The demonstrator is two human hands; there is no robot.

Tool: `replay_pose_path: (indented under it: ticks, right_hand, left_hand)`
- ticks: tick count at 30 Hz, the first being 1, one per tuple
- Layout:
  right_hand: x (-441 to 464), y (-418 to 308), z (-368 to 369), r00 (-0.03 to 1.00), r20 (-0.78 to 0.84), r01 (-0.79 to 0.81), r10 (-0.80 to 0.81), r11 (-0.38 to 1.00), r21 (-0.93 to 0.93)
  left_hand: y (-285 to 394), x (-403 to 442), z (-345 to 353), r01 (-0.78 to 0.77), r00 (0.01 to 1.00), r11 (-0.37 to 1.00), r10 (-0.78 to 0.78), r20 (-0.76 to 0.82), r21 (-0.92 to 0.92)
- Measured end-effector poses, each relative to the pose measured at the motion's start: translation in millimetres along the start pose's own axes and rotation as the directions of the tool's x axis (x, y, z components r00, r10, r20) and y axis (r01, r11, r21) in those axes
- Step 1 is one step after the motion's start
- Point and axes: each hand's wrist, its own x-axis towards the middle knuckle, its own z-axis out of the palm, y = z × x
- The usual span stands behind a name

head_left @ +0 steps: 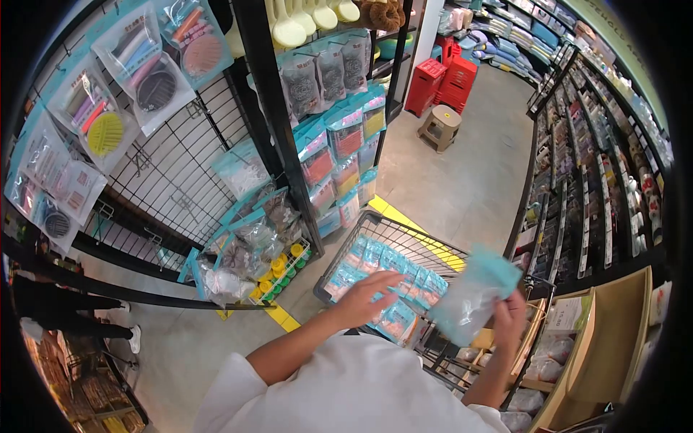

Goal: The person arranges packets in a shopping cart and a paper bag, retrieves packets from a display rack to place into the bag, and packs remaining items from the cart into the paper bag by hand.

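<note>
My right hand grips the edge of a clear plastic packet with a teal top. The packet is a little blurred, and I cannot make out what is inside. It is held up over the right side of a wire shopping cart. Several teal-and-pink packets lie in rows in the cart. Above the near left part of these packets hovers my left hand, its fingers stretched out and nothing in them. Whether its fingertips touch a packet I cannot tell.
A wire rack with hanging packs stands at the left. Yellow-lidded containers sit low beside the cart. Ahead are a brown stool and red crates. Shelves line the right. Another person's legs show at lower left.
</note>
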Motion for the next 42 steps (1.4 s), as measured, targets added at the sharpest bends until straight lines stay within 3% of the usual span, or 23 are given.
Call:
replay_pose_path:
  ticks: [2, 3, 6, 7, 9, 11, 13, 15, 18, 26, 31, 34, 37, 40, 42]
  right_hand:
    - [-16, 5, 34, 0.951, 0.29, -0.151, 0.105, 0.978, 0.144]
    - [-23, 3, 58, 0.94, 0.328, -0.163, 0.091, 0.966, 0.199]
    - [-30, 9, 101, 0.947, 0.309, -0.155, 0.083, 0.964, 0.215]
    - [-30, 11, 108, 0.956, 0.282, -0.145, 0.086, 0.969, 0.199]
    - [-35, 12, 117, 0.956, 0.263, -0.175, 0.128, 0.971, 0.165]
    - [-41, 19, 119, 0.948, 0.26, -0.224, 0.181, 0.964, 0.144]
    - [-46, 30, 114, 0.931, 0.269, -0.278, 0.247, 0.957, 0.084]
    - [-50, 38, 113, 0.916, 0.281, -0.317, 0.286, 0.946, 0.07]
    - [-53, 42, 116, 0.903, 0.307, -0.343, 0.301, 0.934, 0.094]
    - [-55, 42, 118, 0.885, 0.327, -0.363, 0.33, 0.931, 0.041]
    - [-50, 45, 102, 0.902, 0.291, -0.355, 0.319, 0.932, 0.078]
    - [-47, 44, 95, 0.911, 0.262, -0.348, 0.32, 0.935, 0.068]
    - [-45, 45, 90, 0.914, 0.252, -0.345, 0.318, 0.936, 0.069]
    - [-41, 48, 86, 0.924, 0.236, -0.334, 0.302, 0.937, 0.106]
    - [-33, 50, 78, 0.948, 0.157, -0.295, 0.276, 0.949, 0.114]
  left_hand:
    - [22, 6, 2, -0.06, 0.993, 0.994, 0.068, 0.094, -0.086]
    - [29, 5, 0, -0.086, 0.985, 0.988, 0.104, 0.139, -0.132]
    - [40, -2, -19, 0.145, 0.988, 0.924, -0.155, -0.001, -0.353]
    - [35, 0, -35, 0.085, 0.985, 0.962, -0.121, -0.123, -0.261]
    - [18, 2, -72, 0.116, 0.918, 0.98, -0.168, -0.36, -0.162]
    - [0, 9, -117, 0.136, 0.774, 0.988, -0.057, -0.631, 0.078]
    - [-17, 13, -162, 0.158, 0.692, 0.969, 0.03, -0.721, 0.192]
    - [-26, 14, -194, 0.183, 0.657, 0.974, -0.019, -0.753, 0.135]
    - [-46, 15, -218, 0.258, 0.615, 0.935, 0.036, -0.788, 0.244]
    - [-66, 11, -221, 0.234, 0.583, 0.928, 0.104, -0.806, 0.289]
    - [-68, 10, -219, 0.235, 0.61, 0.92, 0.111, -0.784, 0.313]
    - [-73, 9, -213, 0.229, 0.591, 0.9, 0.173, -0.788, 0.37]
    - [-68, 7, -209, 0.262, 0.572, 0.928, 0.071, -0.817, 0.264]
    - [-85, 10, -218, 0.277, 0.551, 0.88, 0.183, -0.814, 0.385]
    - [-93, 14, -228, 0.319, 0.528, 0.888, 0.124, -0.84, 0.332]
